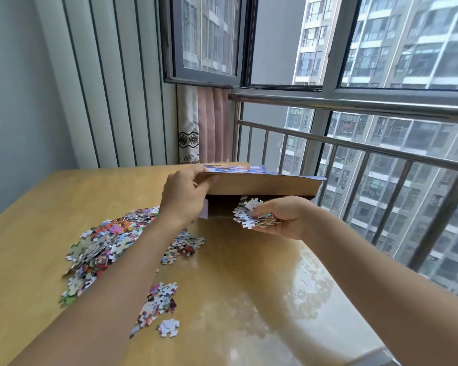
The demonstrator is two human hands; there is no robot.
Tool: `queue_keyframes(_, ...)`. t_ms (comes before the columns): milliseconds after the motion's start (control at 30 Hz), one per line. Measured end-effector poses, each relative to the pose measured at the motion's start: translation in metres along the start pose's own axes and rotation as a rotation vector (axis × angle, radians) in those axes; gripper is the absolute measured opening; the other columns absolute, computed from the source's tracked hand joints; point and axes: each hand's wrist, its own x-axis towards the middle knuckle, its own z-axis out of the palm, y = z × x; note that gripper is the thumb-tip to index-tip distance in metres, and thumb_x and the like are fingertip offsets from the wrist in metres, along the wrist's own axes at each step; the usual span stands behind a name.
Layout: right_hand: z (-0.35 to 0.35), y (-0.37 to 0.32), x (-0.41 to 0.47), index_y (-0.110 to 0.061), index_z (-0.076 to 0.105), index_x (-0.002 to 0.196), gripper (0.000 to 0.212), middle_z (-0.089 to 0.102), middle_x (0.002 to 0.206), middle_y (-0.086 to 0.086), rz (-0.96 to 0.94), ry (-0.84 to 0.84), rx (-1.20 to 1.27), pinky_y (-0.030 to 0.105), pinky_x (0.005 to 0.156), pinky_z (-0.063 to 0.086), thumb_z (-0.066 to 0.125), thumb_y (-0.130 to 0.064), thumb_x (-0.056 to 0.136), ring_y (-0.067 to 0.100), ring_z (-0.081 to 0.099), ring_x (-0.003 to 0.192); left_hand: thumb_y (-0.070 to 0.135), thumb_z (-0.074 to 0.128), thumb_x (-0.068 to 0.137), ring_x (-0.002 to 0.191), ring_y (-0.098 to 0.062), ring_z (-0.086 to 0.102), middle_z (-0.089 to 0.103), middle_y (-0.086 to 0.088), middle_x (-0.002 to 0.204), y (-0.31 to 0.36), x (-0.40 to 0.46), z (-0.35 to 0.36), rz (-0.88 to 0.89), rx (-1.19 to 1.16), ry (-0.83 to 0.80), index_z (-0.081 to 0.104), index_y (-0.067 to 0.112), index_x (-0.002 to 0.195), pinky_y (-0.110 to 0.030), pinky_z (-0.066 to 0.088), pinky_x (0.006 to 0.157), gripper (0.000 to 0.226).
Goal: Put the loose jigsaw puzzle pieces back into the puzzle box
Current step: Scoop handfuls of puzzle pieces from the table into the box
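- My left arm (pixel 111 286) covered part of the loose pieces (pixel 101 244).
- The box (pixel 259 184) interior stayed dark — contents unreadable.
- My right hand (pixel 283 217) hid the lower pieces of its handful (pixel 251 215).

**By the Big Window**

A wooden surface (pixel 249 286) fills the low part of the view. It is yellow-brown and shiny, and light from outside makes pale shapes on it. Behind it hangs a pink curtain (pixel 213 125) with a white edge and a dark flower band. A wall with long up-and-down stripes (pixel 111 83) stands beside the curtain. A plain grey wall (pixel 13 101) is next to that. A window (pixel 204 38) with a dark frame sits up high. A silver metal railing (pixel 354 143) runs along the glass. Tall apartment buildings (pixel 407 43) stand outside.
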Motion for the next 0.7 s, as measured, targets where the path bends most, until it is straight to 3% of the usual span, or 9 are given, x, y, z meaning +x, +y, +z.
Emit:
queue_keyframes(300,0.004,0.007,0.004,0.012,0.066,0.101,0.022,0.069,0.101,0.027,-0.004,0.031,-0.025,0.036,0.060,0.063,0.073,0.015,0.080,0.032,0.073,0.080,0.031,0.070,0.093,0.071,-0.017,0.062,0.072,0.006,0.081,0.000,-0.002,-0.001,-0.010,0.023,0.003,0.075,0.020,0.093,-0.035,0.052,0.068,0.012)
queue_keyframes(600,0.020,0.001,0.022,0.011,0.064,0.107,0.028,0.068,0.111,0.024,-0.137,0.085,0.279,0.034,0.083,0.061,0.073,0.015,0.081,0.031,0.071,0.098,0.031,0.069,0.094,0.073,-0.015,0.061,0.072,0.005,0.082,0.004,-0.001,0.000,-0.005,-0.006,-0.004,0.074,0.022,0.093,-0.035,0.052,0.070,0.011)
queue_keyframes(700,0.030,0.000,0.033,0.007,0.058,0.119,0.036,0.063,0.115,0.022,-0.184,0.131,0.401,0.032,0.079,0.060,0.064,0.017,0.085,0.031,0.066,0.104,0.033,0.069,0.093,0.063,-0.012,0.052,0.069,0.005,0.075,0.004,0.001,0.001,0.003,-0.011,0.014,0.073,0.023,0.089,-0.035,0.049,0.066,0.011)
